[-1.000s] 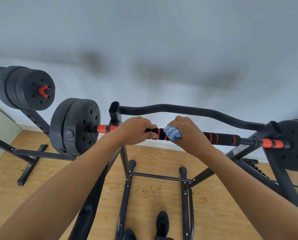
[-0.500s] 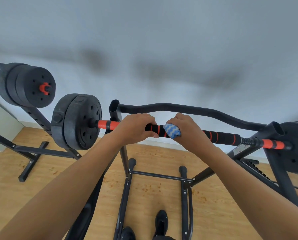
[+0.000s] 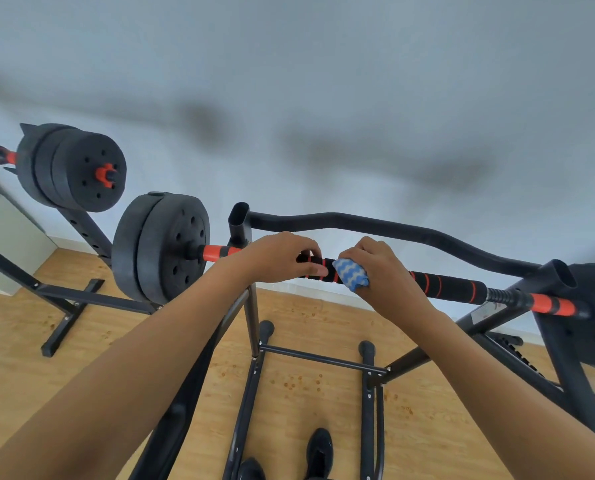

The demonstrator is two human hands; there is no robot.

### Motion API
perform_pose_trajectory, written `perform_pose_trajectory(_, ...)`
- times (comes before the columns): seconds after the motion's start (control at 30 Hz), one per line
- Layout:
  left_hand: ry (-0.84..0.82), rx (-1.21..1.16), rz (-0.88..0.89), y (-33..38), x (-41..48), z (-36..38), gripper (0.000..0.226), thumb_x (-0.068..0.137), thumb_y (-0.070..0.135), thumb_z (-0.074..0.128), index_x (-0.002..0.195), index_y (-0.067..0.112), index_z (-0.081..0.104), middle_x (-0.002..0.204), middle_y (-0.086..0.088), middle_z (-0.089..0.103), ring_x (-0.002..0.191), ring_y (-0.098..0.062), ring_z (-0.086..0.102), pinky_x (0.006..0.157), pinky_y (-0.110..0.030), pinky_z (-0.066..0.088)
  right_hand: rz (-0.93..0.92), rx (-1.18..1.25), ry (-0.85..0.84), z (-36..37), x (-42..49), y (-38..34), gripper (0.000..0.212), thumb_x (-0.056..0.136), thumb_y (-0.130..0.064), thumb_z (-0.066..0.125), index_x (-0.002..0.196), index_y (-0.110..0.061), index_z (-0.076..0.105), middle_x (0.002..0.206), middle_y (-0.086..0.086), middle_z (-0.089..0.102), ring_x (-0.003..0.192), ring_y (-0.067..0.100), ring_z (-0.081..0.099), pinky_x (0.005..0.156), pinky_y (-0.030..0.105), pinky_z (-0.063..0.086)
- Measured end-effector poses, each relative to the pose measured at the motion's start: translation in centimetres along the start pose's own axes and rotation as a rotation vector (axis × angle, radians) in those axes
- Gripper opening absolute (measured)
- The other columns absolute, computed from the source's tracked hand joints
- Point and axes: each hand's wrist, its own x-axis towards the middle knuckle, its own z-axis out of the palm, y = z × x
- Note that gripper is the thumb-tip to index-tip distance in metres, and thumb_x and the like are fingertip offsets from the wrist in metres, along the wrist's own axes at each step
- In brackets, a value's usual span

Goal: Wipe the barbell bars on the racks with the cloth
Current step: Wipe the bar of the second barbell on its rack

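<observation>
On wooden floor (image 3: 323, 382) | rack (image 3: 251, 306) | grey wall (image 3: 323, 81) behind

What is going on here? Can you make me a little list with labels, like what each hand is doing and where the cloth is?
left hand: the left hand holds the barbell bar, fingers curled round it
right hand: the right hand holds the blue and white cloth against the bar
cloth place: on the black middle part, just right of the left hand
bar rests on: a black rack
weights: black plates on the bar's left end
floor: wood
</observation>
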Motion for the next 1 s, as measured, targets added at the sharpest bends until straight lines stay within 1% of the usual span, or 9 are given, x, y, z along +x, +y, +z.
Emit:
perform_pose_trajectory(0.07,0.06,0.071,0.056,-0.1,-0.8,0.5,0.044,0.089,0.057,0.074,0.122,0.031,0.061,0.11,0.013,0.065,0.099,-0.01,0.061,0.089,-0.029,0.054,0.006,-0.016,0.025,0.3,0.0,-0.3,0.041,0.084,-0.012,0.079,0.124,-0.014,0.067,0.113,0.005,0.059,0.101,0.018,0.048,0.081,0.029,0.049)
perform_pose_trajectory(0.17,0.111,0.062,0.084,-0.3,-1.0,0.7,0.042,0.087,0.054,0.078,0.12,0.029,0.067,0.104,0.014,0.068,0.096,-0.01,0.062,0.09,-0.031,0.057,0.009,-0.054,0.013,0.4,-0.3,-0.7,0.042,0.083,-0.014,0.081,0.122,-0.014,0.068,0.114,0.006,0.06,0.103,0.019,0.049,0.082,0.029,0.049)
perform_pose_trajectory(0.33,0.03,-0.068,0.044,-0.3,0.0,-0.5,0.039,0.085,0.055,0.08,0.111,0.026,0.078,0.092,0.015,0.074,0.083,-0.005,0.068,0.085,-0.035,0.063,-0.013,-0.091,-0.015,0.2,-0.7,-0.8,0.042,0.082,-0.016,0.082,0.122,-0.016,0.068,0.115,0.004,0.059,0.107,0.02,0.049,0.081,0.025,0.043)
perform_pose_trajectory(0.47,-0.113,-0.162,-0.014,-0.5,0.8,-1.2,0.035,0.089,0.056,0.076,0.106,0.026,0.082,0.08,0.008,0.077,0.074,-0.01,0.073,0.08,-0.043,0.064,-0.019,-0.076,-0.044,0.2,-0.8,-0.6,0.038,0.083,-0.014,0.081,0.12,-0.015,0.069,0.116,0.006,0.061,0.108,0.022,0.052,0.082,0.026,0.042)
perform_pose_trajectory(0.57,-0.123,-0.104,-0.022,-0.3,0.5,-1.1,0.044,0.093,0.058,0.068,0.121,0.025,0.075,0.095,0.011,0.077,0.085,-0.011,0.071,0.086,-0.036,0.062,0.011,-0.02,-0.028,0.0,-0.3,-0.1,0.039,0.086,-0.016,0.079,0.123,-0.015,0.068,0.116,0.005,0.061,0.106,0.02,0.053,0.084,0.024,0.042)
perform_pose_trajectory(0.67,0.022,0.035,0.012,0.2,-0.9,0.1,0.047,0.092,0.055,0.072,0.131,0.032,0.059,0.112,0.016,0.066,0.1,-0.009,0.063,0.092,-0.03,0.056,0.04,0.015,0.022,-0.1,0.2,-0.3,0.037,0.088,-0.016,0.075,0.124,-0.016,0.067,0.112,0.004,0.061,0.101,0.019,0.054,0.083,0.027,0.048)
perform_pose_trajectory(0.8,0.135,0.059,0.045,0.1,-1.3,0.8,0.031,0.093,0.05,0.073,0.116,0.031,0.064,0.103,0.011,0.07,0.093,-0.012,0.065,0.087,-0.038,0.06,0.016,-0.019,0.033,0.6,-0.3,-0.6,0.038,0.084,-0.013,0.078,0.121,-0.015,0.069,0.11,0.005,0.061,0.098,0.02,0.052,0.079,0.031,0.05)
perform_pose_trajectory(0.9,0.087,-0.039,0.052,-0.4,-0.6,0.5,0.03,0.09,0.051,0.076,0.11,0.029,0.069,0.096,0.012,0.072,0.085,-0.009,0.067,0.083,-0.04,0.062,0.004,-0.044,0.025,0.7,-0.8,-0.5,0.041,0.081,-0.013,0.082,0.12,-0.014,0.07,0.112,0.005,0.061,0.102,0.021,0.053,0.078,0.028,0.048)
perform_pose_trajectory(1.0,0.028,-0.13,0.026,-0.8,0.2,-0.3,0.027,0.088,0.049,0.079,0.103,0.028,0.072,0.091,0.013,0.074,0.082,-0.009,0.07,0.083,-0.042,0.063,-0.059,-0.112,0.011,0.7,-1.2,-1.0,0.043,0.074,-0.015,0.088,0.114,-0.015,0.071,0.108,0.005,0.062,0.102,0.023,0.056,0.072,0.034,0.056)
